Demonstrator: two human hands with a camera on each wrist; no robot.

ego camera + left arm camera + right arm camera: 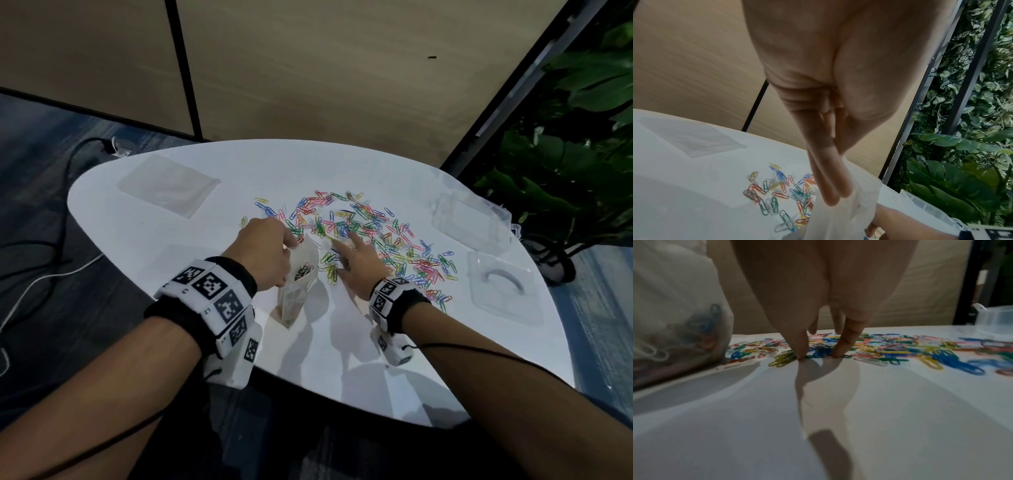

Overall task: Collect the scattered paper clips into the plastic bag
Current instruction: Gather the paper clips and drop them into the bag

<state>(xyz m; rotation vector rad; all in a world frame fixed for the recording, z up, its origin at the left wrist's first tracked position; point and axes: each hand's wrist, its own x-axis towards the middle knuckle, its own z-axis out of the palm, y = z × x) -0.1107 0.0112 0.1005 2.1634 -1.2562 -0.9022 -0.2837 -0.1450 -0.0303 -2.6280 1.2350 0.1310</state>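
Note:
Many coloured paper clips (370,233) lie scattered over the middle of the white table (342,342). My left hand (267,250) pinches the upper edge of a small clear plastic bag (296,291), which stands upright with some clips inside. In the left wrist view my fingers (830,186) press against the bag's rim (855,211), with clips (781,194) behind. My right hand (354,255) is just right of the bag, fingers straight. In the right wrist view its fingertips (802,352) touch the table at the near edge of the clips (890,352), holding nothing; the bag (674,321) is at left.
A flat clear bag (168,185) lies at the table's back left. A clear plastic box (469,219) and its lid (503,291) sit at the right edge. Green plants (575,154) stand beyond. Cables (51,246) run on the floor at left.

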